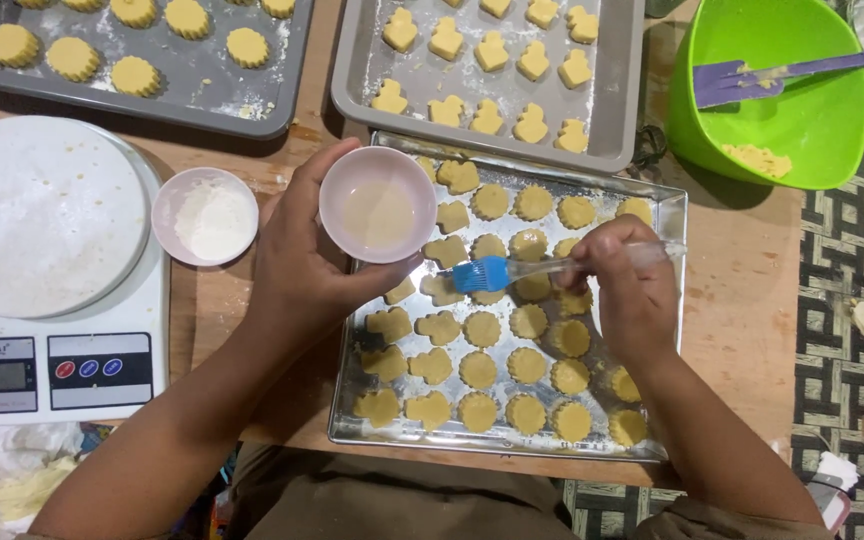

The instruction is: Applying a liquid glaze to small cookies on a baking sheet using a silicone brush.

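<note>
Tray (672, 330) of raw cookies (479, 328) at table's near edge. Left hand (297, 255) cups small bowl (378, 204) of clear glaze above the tray. Right hand (627, 285) pinches brush (492, 273), bristles over middle cookies. Glazing step underway, judging; next stroke needs a light, even touch.

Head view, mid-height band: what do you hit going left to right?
White kitchen scale → small bowl of white powder → left hand holding a pink bowl of clear liquid → blue pastry brush → right hand → patterned floor mat.
</note>
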